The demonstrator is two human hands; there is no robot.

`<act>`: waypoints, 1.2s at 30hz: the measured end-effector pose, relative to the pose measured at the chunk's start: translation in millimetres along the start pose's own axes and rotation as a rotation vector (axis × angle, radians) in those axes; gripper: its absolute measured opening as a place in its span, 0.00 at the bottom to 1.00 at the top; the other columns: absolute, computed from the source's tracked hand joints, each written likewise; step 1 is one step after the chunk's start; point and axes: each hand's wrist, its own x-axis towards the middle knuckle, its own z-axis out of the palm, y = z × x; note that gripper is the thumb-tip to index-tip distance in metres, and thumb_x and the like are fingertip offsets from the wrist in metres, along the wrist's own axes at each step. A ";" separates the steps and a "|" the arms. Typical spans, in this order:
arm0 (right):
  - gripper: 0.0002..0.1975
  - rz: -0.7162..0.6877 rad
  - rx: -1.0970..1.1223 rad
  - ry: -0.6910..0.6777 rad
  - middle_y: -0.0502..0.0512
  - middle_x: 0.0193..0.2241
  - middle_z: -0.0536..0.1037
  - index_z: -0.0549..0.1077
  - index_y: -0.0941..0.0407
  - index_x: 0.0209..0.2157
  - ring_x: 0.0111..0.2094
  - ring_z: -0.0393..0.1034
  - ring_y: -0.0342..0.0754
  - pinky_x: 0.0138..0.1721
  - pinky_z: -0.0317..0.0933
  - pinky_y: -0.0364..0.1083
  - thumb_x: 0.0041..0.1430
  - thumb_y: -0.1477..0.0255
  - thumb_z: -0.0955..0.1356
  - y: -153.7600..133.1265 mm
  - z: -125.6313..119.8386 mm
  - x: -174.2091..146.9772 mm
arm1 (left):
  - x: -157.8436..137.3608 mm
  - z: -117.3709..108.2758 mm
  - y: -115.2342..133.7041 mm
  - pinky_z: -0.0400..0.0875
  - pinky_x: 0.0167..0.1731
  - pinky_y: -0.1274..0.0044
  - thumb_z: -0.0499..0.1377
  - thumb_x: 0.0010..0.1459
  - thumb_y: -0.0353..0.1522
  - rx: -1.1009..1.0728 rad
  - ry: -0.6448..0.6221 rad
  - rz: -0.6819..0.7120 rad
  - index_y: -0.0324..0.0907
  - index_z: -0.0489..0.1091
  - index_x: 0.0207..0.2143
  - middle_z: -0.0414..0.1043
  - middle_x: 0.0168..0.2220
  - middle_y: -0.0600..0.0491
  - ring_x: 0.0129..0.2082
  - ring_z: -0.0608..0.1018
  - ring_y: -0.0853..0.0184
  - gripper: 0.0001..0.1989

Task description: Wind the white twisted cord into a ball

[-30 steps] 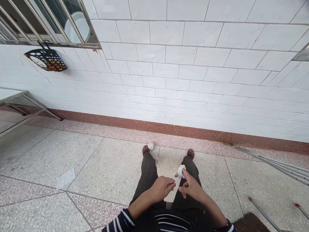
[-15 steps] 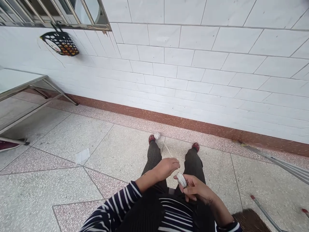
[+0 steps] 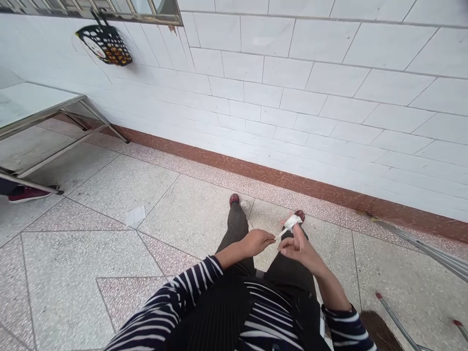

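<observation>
My left hand (image 3: 258, 242) is closed, its fingertips pinching a white strand (image 3: 281, 234) of cord or yarn. That strand runs up to a small wound bundle of white yarn (image 3: 293, 223), carried at the raised fingers of my right hand (image 3: 302, 251). The other right-hand fingers are bent, and exactly how the bundle sits on the fingers is partly hidden. On the floor, beside my left shoe (image 3: 234, 198), lies a ball of whitish yarn (image 3: 244, 205). Its link to the bundle cannot be made out now.
A white tiled wall (image 3: 278, 97) rises ahead. At the left stands a metal-framed table (image 3: 47, 102), with another person's shoe (image 3: 31, 194) under it. White paper (image 3: 135, 216) lies on the floor. A patterned bag (image 3: 106, 44) hangs from the window bars. Metal poles (image 3: 417, 239) lie at right.
My right hand has swung the yarn bundle up and forward, away from my lap. The left hand stays close by with the strand. The camera view has shifted slightly.
</observation>
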 end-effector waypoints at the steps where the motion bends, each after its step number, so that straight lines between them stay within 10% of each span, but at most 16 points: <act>1: 0.53 0.037 -0.106 0.042 0.59 0.59 0.66 0.37 0.43 0.70 0.36 0.73 0.44 0.36 0.65 0.45 0.54 0.67 0.73 9.9 -2.1 5.6 | -1.1 0.9 3.8 0.62 0.35 0.79 0.52 0.70 0.34 0.035 -0.008 0.024 0.40 0.75 0.34 0.76 0.32 0.51 0.35 0.77 0.66 0.15; 5: 0.47 0.307 -0.546 0.017 0.49 0.33 0.78 0.47 0.55 0.68 0.25 0.70 0.43 0.33 0.63 0.44 0.50 0.75 0.71 49.9 -0.6 8.1 | -5.0 -3.8 9.4 0.64 0.37 0.78 0.50 0.71 0.34 0.162 0.009 0.067 0.41 0.76 0.40 0.77 0.35 0.49 0.37 0.78 0.65 0.15; 11: 0.34 0.319 -0.020 -0.350 0.55 0.49 0.74 0.62 0.53 0.59 0.18 0.66 0.34 0.22 0.59 0.40 0.53 0.64 0.74 53.1 12.1 -17.9 | -5.6 -8.5 -2.0 0.67 0.40 0.77 0.52 0.69 0.30 0.241 -0.022 0.177 0.39 0.76 0.38 0.78 0.37 0.48 0.39 0.78 0.64 0.12; 18: 0.48 0.044 0.435 -0.306 0.62 0.62 0.62 0.50 0.41 0.68 0.24 0.70 0.36 0.32 0.68 0.47 0.53 0.67 0.76 -1.8 6.8 -34.2 | 0.6 -10.2 -8.1 0.65 0.36 0.80 0.51 0.70 0.35 -0.028 0.115 -0.089 0.38 0.76 0.41 0.79 0.36 0.50 0.37 0.78 0.66 0.15; 23: 0.48 -0.058 0.272 -0.051 0.61 0.69 0.52 0.44 0.38 0.69 0.30 0.70 0.39 0.37 0.67 0.49 0.55 0.67 0.74 -3.8 -1.7 -7.7 | -8.1 -4.2 15.0 0.60 0.30 0.81 0.52 0.69 0.35 -0.059 -0.026 -0.059 0.41 0.76 0.36 0.75 0.28 0.55 0.29 0.75 0.70 0.14; 29: 0.41 0.323 -0.416 -0.036 0.58 0.48 0.77 0.52 0.55 0.64 0.20 0.67 0.38 0.28 0.62 0.43 0.50 0.75 0.71 48.5 1.2 3.6 | -9.6 -8.5 17.1 0.64 0.34 0.78 0.51 0.70 0.33 0.222 -0.013 0.088 0.41 0.75 0.39 0.77 0.34 0.50 0.35 0.78 0.65 0.14; 36: 0.31 0.298 0.153 -0.364 0.54 0.45 0.75 0.64 0.54 0.56 0.18 0.66 0.34 0.26 0.64 0.43 0.53 0.65 0.75 39.8 6.1 -27.7 | -6.8 -16.5 5.1 0.68 0.42 0.78 0.51 0.70 0.31 0.189 0.014 0.196 0.40 0.75 0.41 0.78 0.41 0.48 0.43 0.78 0.64 0.13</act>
